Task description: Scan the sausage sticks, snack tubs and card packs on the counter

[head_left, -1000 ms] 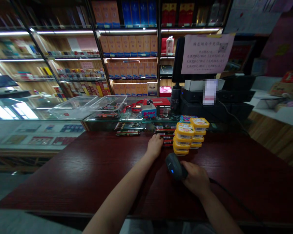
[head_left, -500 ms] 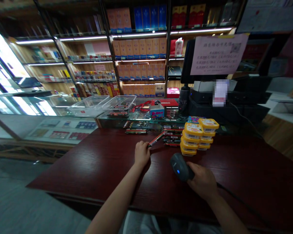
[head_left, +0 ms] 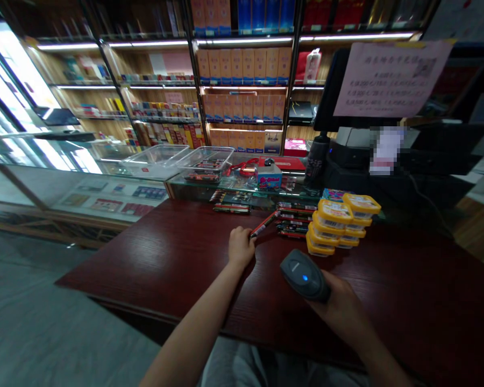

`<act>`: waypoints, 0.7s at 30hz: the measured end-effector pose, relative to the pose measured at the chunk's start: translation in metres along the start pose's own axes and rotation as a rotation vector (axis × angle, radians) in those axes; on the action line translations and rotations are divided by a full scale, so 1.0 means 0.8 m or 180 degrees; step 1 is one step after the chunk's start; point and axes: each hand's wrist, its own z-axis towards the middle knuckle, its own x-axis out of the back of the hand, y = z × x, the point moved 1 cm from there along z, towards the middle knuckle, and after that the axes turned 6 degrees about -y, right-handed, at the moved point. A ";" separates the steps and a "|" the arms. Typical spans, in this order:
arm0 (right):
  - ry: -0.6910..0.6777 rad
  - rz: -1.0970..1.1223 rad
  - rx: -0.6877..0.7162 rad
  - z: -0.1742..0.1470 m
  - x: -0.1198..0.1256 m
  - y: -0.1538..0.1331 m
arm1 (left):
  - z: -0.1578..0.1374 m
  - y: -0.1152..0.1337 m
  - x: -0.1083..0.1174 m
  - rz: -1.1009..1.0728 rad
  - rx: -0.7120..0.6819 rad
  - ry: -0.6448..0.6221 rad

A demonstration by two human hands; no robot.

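Gripping 1 stick (head_left: pixel 265 223) by its near end, the left hand (head_left: pixel 242 247) is now left of the pile (head_left: pixel 295 218) it was touching 1 second ago, so that stick is singled out. The right hand (head_left: pixel 344 301) wraps the scanner (head_left: pixel 304 275), nearer and right.

PLACE: shop | SIGNS: stocked wall shelves (head_left: pixel 244 83), glass display case (head_left: pixel 100 194), handheld barcode scanner (head_left: pixel 304 277)

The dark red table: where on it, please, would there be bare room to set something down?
Left of the left hand, out to the left edge of the table, and right of the yellow-lidded tubs. The back is crowded with those tubs and slim packets.
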 end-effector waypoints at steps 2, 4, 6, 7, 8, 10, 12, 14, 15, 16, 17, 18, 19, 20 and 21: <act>0.0045 -0.0033 0.0023 0.000 0.001 0.001 | 0.000 0.001 0.001 0.0080 -0.0041 -0.0019; 0.0066 -0.0025 0.0064 -0.001 0.003 0.000 | 0.001 0.002 0.002 0.0136 -0.0077 -0.0035; 0.0045 -0.0033 0.0095 -0.002 0.004 -0.001 | 0.001 0.003 0.002 0.0104 -0.0072 -0.0049; 0.0029 -0.0068 0.0091 -0.002 0.005 -0.001 | 0.001 0.003 0.003 0.0076 -0.0053 -0.0061; 0.0012 -0.0125 0.0081 -0.003 0.005 -0.002 | 0.001 0.004 0.003 0.0053 -0.0027 -0.0079; 0.0009 -0.0328 0.0060 -0.002 0.006 0.000 | 0.000 0.004 0.002 0.0037 0.0029 -0.0103; 0.0058 -0.0636 0.0026 0.000 0.007 0.004 | -0.001 0.003 0.002 0.0072 0.0071 -0.0108; 0.0104 -0.1017 -0.0027 0.004 0.009 0.012 | 0.001 0.001 0.004 0.0147 0.0105 -0.0131; 0.0130 -0.1223 -0.0050 0.006 0.010 0.017 | 0.003 0.000 0.006 0.0200 0.0109 -0.0167; 0.0153 -0.1424 -0.0041 0.009 0.012 0.024 | 0.005 -0.002 0.008 0.0262 0.0106 -0.0219; 0.0197 -0.1616 -0.0015 0.011 0.013 0.031 | 0.009 -0.005 0.011 0.0332 0.0100 -0.0273; 0.0250 -0.1779 0.0084 0.012 0.013 0.039 | 0.013 -0.009 0.015 0.0414 0.0103 -0.0320; 0.0297 -0.1905 0.0224 0.014 0.012 0.047 | 0.018 -0.015 0.020 0.0507 0.0118 -0.0350; 0.0369 -0.2010 0.0310 0.014 0.011 0.055 | 0.024 -0.022 0.025 0.0608 0.0150 -0.0359; 0.0443 -0.2089 0.0367 0.015 0.009 0.062 | 0.030 -0.030 0.031 0.0714 0.0198 -0.0353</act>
